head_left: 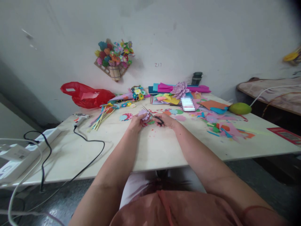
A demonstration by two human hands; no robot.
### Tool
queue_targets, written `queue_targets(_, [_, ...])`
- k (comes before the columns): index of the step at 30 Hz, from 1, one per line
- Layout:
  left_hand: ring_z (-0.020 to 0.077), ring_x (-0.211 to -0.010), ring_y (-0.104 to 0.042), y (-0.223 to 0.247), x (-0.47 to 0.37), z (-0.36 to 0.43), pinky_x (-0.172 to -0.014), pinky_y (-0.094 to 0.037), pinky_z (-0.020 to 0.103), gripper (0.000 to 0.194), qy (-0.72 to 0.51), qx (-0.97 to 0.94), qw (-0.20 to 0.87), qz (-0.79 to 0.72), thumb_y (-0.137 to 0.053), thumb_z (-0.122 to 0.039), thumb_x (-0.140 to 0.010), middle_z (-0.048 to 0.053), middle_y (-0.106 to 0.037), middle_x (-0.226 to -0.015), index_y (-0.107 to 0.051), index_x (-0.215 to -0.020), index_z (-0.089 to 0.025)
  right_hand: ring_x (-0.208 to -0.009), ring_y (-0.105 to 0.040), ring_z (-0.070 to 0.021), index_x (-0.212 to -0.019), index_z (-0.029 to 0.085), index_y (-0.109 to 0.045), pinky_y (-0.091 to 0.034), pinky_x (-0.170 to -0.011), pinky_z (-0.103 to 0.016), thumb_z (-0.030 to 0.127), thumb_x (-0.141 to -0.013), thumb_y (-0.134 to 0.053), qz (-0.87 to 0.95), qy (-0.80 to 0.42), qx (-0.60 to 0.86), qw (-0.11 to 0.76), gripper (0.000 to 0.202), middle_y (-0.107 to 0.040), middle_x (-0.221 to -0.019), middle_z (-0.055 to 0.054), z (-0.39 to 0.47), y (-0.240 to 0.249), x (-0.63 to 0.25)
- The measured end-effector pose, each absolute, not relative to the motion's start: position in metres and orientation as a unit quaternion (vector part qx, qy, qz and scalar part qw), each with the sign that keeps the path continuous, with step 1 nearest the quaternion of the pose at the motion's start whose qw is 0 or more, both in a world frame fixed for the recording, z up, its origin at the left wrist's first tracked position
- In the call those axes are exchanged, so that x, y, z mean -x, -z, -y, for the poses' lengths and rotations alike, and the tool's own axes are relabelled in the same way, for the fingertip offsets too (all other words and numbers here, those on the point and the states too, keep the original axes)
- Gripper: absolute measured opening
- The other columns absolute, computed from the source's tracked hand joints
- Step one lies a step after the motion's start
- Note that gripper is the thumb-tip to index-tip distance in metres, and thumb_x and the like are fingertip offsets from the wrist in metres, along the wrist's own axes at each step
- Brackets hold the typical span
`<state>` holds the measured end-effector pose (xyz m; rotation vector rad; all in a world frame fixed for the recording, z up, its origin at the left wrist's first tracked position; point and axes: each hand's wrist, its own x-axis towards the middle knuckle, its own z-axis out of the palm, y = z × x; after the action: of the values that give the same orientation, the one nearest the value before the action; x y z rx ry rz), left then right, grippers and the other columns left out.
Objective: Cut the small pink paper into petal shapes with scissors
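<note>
Over the middle of the table, my left hand (137,122) grips a lilac paper flower (144,115) by its lower left side. A pair of scissors (159,119) with dark handles sits in my right hand (166,120), fingers closed round the loops. The blades point up and left, parted, beside the right edge of the flower. Beneath both hands lie small red, pink and green paper scraps (152,129). Left of my left hand is a light blue paper flower (123,117) next to red and pink bits.
A glue gun (81,119) with a black cord and a white power strip (44,138) lie at left. Behind are a red plastic bag (91,98), paper strips (103,116) and a blurred phone (188,104). Paper offcuts (227,130) and a green-yellow oval object (240,108) lie at right.
</note>
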<state>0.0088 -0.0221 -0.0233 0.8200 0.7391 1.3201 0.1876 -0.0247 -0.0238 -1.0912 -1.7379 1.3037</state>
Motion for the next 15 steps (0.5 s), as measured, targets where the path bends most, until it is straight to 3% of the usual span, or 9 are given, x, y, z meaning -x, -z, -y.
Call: queue_targets(15, [0.0148, -0.067, -0.066, 0.0237, -0.0094, 0.0204, -0.065, -0.059, 0.027, 0.007, -0.590, -0.353, 0.652, -0.320, -0.064, -0.001, -0.072, 0.007, -0.069, -0.072, -0.066, -0.074, -0.008, -0.038, -0.044, -0.0055, -0.071, 0.016, -0.055, -0.025, -0.032, -0.015, 0.027, -0.078, -0.068, 0.645, -0.525, 0.430, 0.351, 0.018, -0.052, -0.047, 0.005, 0.0292, 0.0182, -0.1834])
